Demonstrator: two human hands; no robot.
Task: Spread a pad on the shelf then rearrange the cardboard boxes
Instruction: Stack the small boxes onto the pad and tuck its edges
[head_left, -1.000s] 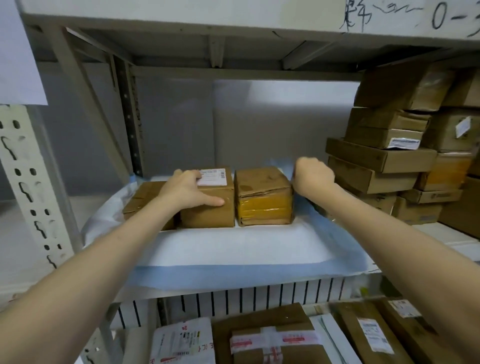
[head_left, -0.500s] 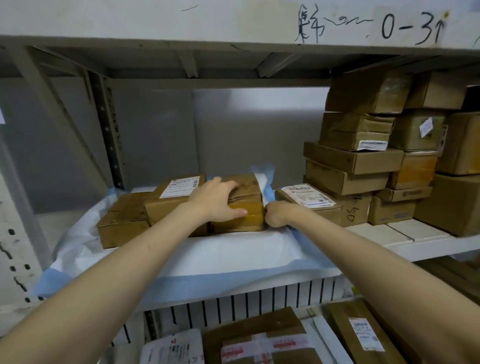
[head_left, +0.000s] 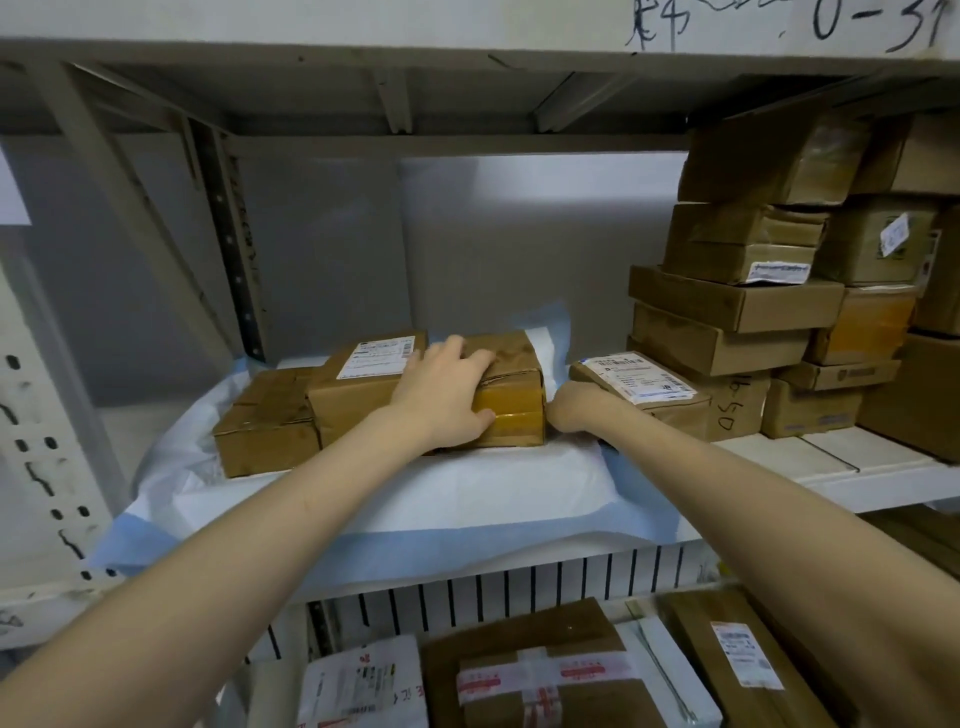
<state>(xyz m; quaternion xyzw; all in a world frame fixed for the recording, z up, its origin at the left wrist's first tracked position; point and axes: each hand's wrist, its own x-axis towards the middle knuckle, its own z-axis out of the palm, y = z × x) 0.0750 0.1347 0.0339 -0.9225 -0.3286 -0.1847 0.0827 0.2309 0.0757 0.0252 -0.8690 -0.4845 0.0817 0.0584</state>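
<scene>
A white pad with a blue border (head_left: 415, 499) covers the left part of the shelf (head_left: 831, 478). Three cardboard boxes stand in a row on it: a low one (head_left: 265, 421), one with a white label (head_left: 363, 384), and a tape-wrapped one (head_left: 514, 410). My left hand (head_left: 447, 395) holds the tape-wrapped box, fingers over its top and thumb on its front. My right hand (head_left: 576, 410) is curled at the near left corner of a flat labelled box (head_left: 644, 384), gripping it just right of the tape-wrapped box. Its fingertips are hidden.
A tall stack of cardboard boxes (head_left: 727, 322) fills the right of the shelf, right behind the flat box. More parcels (head_left: 545, 675) lie on the shelf below. A perforated metal upright (head_left: 41, 415) stands at the left, and the shelf above hangs low.
My left hand moved from the white-labelled box onto the tape-wrapped one. My right hand came down from the stack with the flat labelled box, which now lies beside the tape-wrapped box.
</scene>
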